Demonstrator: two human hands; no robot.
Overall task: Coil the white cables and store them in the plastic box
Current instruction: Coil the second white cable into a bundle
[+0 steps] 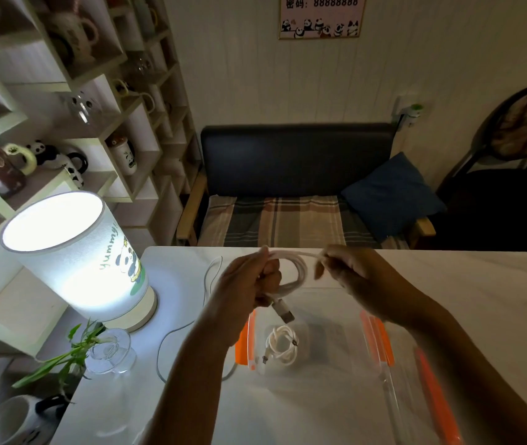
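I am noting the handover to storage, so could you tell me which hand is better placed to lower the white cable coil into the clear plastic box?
Probably the left hand: it grips the white cable coil above the clear plastic box.

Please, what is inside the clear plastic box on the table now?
Inside the plastic box lies one coiled white cable, near its left wall. The left forearm covers that wall's near part, so that corner cannot be seen. The other cable is held above, in both hands.
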